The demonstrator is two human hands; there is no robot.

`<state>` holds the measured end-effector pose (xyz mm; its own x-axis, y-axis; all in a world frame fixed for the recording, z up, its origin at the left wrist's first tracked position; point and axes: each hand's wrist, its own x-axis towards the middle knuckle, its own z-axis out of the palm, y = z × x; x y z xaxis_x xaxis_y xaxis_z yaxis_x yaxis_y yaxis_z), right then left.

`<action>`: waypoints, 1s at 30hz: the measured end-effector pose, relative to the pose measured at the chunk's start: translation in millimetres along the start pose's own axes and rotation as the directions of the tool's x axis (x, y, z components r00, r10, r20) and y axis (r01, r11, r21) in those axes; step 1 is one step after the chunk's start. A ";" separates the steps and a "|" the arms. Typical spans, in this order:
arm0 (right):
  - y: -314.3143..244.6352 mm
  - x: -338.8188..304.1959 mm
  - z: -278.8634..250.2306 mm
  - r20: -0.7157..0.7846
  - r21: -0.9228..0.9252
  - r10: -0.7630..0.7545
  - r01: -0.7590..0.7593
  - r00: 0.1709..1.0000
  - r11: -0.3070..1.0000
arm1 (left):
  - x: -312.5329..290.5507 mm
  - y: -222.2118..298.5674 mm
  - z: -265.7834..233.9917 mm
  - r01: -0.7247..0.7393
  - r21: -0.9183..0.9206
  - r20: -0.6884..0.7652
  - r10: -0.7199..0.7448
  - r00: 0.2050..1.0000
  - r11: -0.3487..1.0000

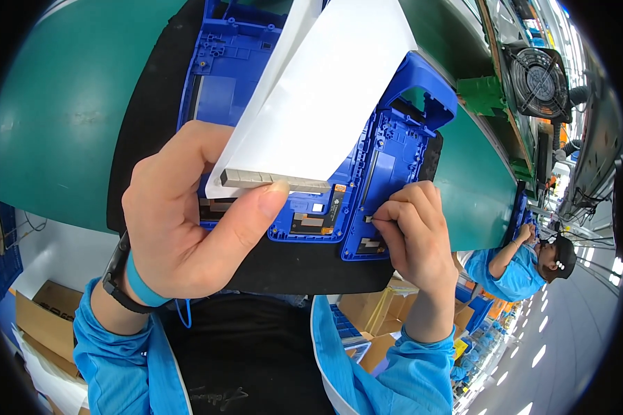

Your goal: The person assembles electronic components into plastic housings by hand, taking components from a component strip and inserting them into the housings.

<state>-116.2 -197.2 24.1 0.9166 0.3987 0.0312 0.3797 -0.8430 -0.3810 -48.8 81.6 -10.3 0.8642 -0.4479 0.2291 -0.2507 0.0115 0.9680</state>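
Note:
My left hand (180, 221) pinches a folded white paper sheet (332, 90) between thumb and fingers. Along the sheet's near edge runs a grey strip (273, 181) cut into short segments, with my thumb pressed on it. My right hand (419, 232) is closed in a pinch, its fingertips down at the lower part of the right blue plastic housing (394, 149). A tiny pale piece shows at those fingertips, too small to name. Beside it lies another blue housing (304, 236) with a dark flexible circuit, partly covered by the paper. A further blue housing (218, 93) is at the left.
The housings rest on a black mat (142, 131) over a green table (62, 117). A fan (538, 81) stands at the far right. Cardboard boxes (45, 328) are below the table. Another person in blue (509, 273) works at the right.

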 end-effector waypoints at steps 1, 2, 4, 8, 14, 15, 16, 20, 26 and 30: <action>0.1 0.3 0.4 0.002 -0.004 -0.003 0.003 1.000 1.000 | -0.3 -0.1 -0.4 0.000 -0.002 -0.002 0.000 1.000 1.000; 0.1 0.3 0.7 0.004 -0.004 -0.004 0.004 1.000 1.000 | -0.4 -0.3 -0.8 0.001 -0.003 -0.003 -0.001 1.000 1.000; 1.5 -1.6 0.1 0.011 0.022 0.016 -0.016 1.000 1.000 | 1.4 -0.1 0.2 -0.019 -0.002 0.000 0.019 1.000 1.000; 1.1 -2.9 -2.0 0.027 0.041 0.036 -0.037 0.999 0.998 | 1.2 1.3 0.5 0.011 -0.019 -0.004 -0.011 1.000 1.000; -0.1 -1.4 -3.7 0.047 0.045 0.031 -0.033 0.998 0.998 | 0.0 0.9 -0.9 -0.003 -0.007 -0.005 0.003 1.000 1.000; 0.4 -1.2 -4.4 0.063 0.057 0.038 -0.041 0.997 0.997 | -0.4 0.4 -0.7 -0.005 -0.019 -0.012 0.005 1.000 1.000; 0.7 -1.2 -5.4 0.079 0.069 0.045 -0.050 0.996 0.996 | -0.7 0.0 -0.6 -0.007 -0.032 -0.019 0.007 1.000 0.999; -0.5 -0.8 -9.8 0.140 0.119 0.043 -0.060 0.989 0.991 | -2.9 -1.5 -2.4 -0.012 -0.026 -0.022 0.011 1.000 1.000; -7.4 -9.2 -14.9 0.113 0.018 0.049 -0.052 0.992 0.998 | -2.6 -1.3 -3.6 -0.014 -0.035 -0.029 0.013 0.999 0.999; -10.2 -13.7 -10.6 0.116 0.004 0.056 -0.057 0.992 0.998 | -3.7 0.9 -6.3 -0.020 -0.018 -0.011 0.020 1.000 1.000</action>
<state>-131.3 -197.9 37.3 0.9155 0.3902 -0.0977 0.3266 -0.8629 -0.3856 -49.4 88.9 -9.7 0.8640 -0.4374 0.2492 -0.2600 0.0362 0.9649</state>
